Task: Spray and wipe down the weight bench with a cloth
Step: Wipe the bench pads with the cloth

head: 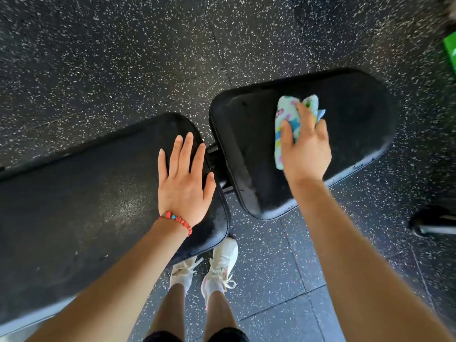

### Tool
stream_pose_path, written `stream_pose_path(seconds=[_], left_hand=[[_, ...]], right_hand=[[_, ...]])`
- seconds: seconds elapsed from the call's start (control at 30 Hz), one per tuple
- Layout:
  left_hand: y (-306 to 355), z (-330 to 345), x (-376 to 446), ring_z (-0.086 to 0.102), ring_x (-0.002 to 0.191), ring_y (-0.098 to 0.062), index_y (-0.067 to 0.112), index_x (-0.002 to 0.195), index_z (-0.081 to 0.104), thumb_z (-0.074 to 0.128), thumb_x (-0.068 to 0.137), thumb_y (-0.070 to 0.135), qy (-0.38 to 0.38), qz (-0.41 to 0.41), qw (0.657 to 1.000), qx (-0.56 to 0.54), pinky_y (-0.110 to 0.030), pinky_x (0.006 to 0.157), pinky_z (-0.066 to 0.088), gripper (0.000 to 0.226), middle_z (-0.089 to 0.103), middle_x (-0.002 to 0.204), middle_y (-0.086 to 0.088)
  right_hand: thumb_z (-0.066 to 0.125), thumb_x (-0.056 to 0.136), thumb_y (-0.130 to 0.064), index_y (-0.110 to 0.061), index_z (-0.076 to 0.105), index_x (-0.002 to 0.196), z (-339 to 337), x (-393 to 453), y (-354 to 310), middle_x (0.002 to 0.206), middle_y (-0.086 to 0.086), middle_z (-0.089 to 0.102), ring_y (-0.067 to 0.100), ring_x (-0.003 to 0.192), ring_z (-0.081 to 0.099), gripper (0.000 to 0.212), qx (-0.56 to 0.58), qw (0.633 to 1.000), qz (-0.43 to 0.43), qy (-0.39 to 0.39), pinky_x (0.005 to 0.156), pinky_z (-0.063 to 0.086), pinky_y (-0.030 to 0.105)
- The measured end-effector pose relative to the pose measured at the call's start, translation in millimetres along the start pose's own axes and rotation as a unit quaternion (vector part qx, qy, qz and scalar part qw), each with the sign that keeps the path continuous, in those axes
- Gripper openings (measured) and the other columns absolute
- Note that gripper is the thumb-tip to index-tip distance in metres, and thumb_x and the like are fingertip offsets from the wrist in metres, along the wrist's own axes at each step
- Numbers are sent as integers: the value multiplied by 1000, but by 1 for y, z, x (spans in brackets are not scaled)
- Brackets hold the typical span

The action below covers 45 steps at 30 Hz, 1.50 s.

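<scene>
The folded patterned cloth (292,124) is gripped under the curled fingers (304,114) of the right hand (304,146) and pressed on the seat pad (350,124) of the bench, its long axis running away from the person. Unwiped pad is seen right of and beyond the fingers. The left hand (183,178), fingers straight, is rested flat on the back pad (74,193) across the hinge gap. No spray bottle is seen.

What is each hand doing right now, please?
Left hand: open, flat on the long back pad.
Right hand: holding the patterned cloth against the seat pad.
</scene>
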<state>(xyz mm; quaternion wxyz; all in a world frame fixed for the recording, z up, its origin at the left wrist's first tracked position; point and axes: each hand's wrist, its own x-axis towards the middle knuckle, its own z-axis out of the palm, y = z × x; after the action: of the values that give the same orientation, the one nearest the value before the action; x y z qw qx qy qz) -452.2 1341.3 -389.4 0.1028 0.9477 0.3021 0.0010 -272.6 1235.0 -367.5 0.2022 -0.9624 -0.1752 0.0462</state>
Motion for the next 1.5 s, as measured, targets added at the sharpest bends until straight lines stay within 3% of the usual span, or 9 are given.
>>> stream_pose_path(seconds=[0.2,0.47,0.67,0.83,0.97,1.13,1.2,1.37,1.5], left_hand=[[0,0,0,21,138,-32,6,136,42,36,89,33,-2,0,1000,7,-54,112,13,54,31,148,-18],[1,1,2,23,137,-35,5,136,42,36,90,33,4,6,1000,16,-55,111,13,55,33,146,-21],[13,-1,7,23,137,-35,2,136,41,38,90,30,29,-10,999,-24,-52,112,10,53,32,147,-21],[51,2,47,22,137,-35,2,137,40,39,89,29,42,55,995,-72,-49,111,16,55,32,147,-22],[67,12,72,23,138,-34,2,139,37,37,90,31,16,84,994,-63,-49,111,17,57,30,148,-20],[67,19,75,22,138,-33,3,141,34,35,90,33,13,98,995,-34,-47,112,12,59,28,150,-19],[66,19,75,22,138,-33,3,141,34,35,90,33,16,98,995,-31,-48,112,13,59,28,150,-19],[68,19,75,24,138,-35,2,140,35,37,89,32,21,93,995,-30,-48,111,13,59,29,149,-19],[68,19,74,23,138,-35,2,140,34,37,89,31,19,87,996,-27,-48,112,13,59,28,149,-19]], right_hand=[[48,84,-36,-16,62,115,11,-48,-17,76,15,57,32,63,58,39,8,998,-65,10,48,48,31],[43,83,-36,-14,65,108,36,17,-59,71,12,58,27,58,57,40,11,993,-114,36,43,44,27],[45,82,-35,-15,67,106,21,28,-25,67,11,55,27,54,55,38,-24,982,-184,40,41,45,28],[47,91,-39,-26,45,133,-17,72,38,111,19,54,36,100,53,44,-29,999,5,19,72,45,39],[46,92,-38,-29,42,134,-20,73,43,114,17,51,34,102,52,43,-20,998,44,37,73,43,37],[50,84,-36,-19,64,113,-9,27,30,76,12,59,29,65,59,37,-17,989,-148,14,48,47,28],[50,84,-37,-19,66,111,-14,38,44,74,12,59,30,64,60,36,-38,979,-200,-11,47,48,29],[46,92,-40,-27,45,133,-50,95,99,114,21,53,40,99,53,42,-34,999,34,26,80,46,45],[48,91,-37,-29,44,133,-46,77,88,114,20,52,39,98,53,43,-19,997,66,32,77,44,40]])
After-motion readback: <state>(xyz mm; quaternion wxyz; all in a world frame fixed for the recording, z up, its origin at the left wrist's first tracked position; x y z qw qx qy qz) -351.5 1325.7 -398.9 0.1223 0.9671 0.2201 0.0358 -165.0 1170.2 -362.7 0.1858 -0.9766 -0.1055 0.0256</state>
